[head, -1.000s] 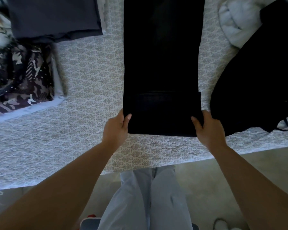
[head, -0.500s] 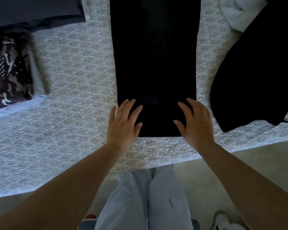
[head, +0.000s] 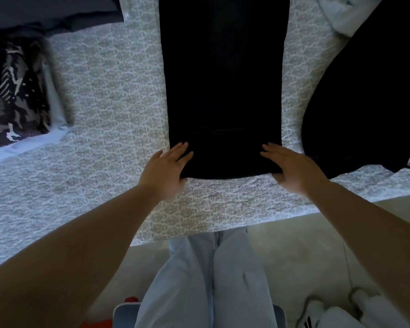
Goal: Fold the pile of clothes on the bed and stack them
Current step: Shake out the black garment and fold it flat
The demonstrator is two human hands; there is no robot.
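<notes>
Floor: pale floor [head: 282, 252] at the bottom of the view, carrying white sneakers with dark stripes [head: 322, 311] at the lower right.
Person: stands against the near edge of the bed, in light blue trousers [head: 211, 280]; both forearms are bare and reach forward.
Bed: white bedspread with a grey lace-like pattern [head: 104, 114] covers the whole surface and carries all the clothes.
Left hand: left hand [head: 167, 165] lies at the near left corner of the long black folded garment [head: 225, 91]; fingers straight and slightly spread, tips resting on the black cloth, palm over the bedspread just beside the edge.
Right hand: right hand [head: 294, 168] lies at the near right corner of the same garment; fingers straight and lightly spread on top of the cloth, thumb at the near hem. Whether the thumb is tucked under the hem cannot be told.
Task garment: flat in a narrow strip at the centre of the bed, running from the hands to the far edge of the view.
Right side: loose black garment [head: 369, 102] lies near the strip, apart from it; a crumpled white garment [head: 339, 17] sits beyond.
Left side: folded camouflage-print garment [head: 12, 98] rests on a pale blue folded item [head: 55, 102]; a folded dark grey garment [head: 52, 13] lies farther back.
</notes>
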